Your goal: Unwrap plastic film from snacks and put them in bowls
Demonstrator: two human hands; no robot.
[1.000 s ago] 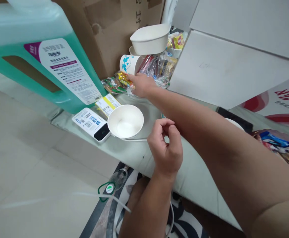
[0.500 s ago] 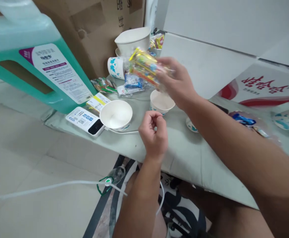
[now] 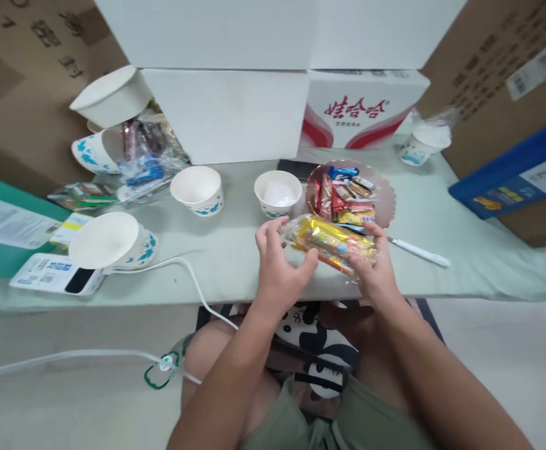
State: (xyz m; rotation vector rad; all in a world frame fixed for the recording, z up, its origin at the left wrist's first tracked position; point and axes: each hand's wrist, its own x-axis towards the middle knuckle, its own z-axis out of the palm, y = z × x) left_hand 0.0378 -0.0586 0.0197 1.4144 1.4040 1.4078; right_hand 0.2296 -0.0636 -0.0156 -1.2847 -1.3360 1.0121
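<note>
A clear plastic bag of yellow-wrapped snacks [image 3: 331, 240] is held up over the front of the table. My right hand [image 3: 376, 269] grips its right end, thumb in front. My left hand [image 3: 279, 269] closes on its left end, fingers behind and thumb before it. Just beyond lies a pinkish scalloped plate [image 3: 385, 200] with several small wrapped snacks [image 3: 348, 190]. Behind my left hand stands a paper bowl [image 3: 277, 192] with something whitish inside. Another paper bowl [image 3: 197, 190] stands left of it, with nothing visible inside.
At left are a paper bowl [image 3: 113, 240], a white boxy device [image 3: 57, 275] with a cable [image 3: 188, 265], a green jug [image 3: 0, 219] and packaged snacks [image 3: 146, 165]. A white-handled utensil [image 3: 420, 252] lies right. White boxes [image 3: 226, 115] line the back; a blue bottle [image 3: 516, 169] stands right.
My right hand has brought the bag of snacks from the left-hand pile toward the front of the plate. My left hand has taken its other end. The view has turned right.
</note>
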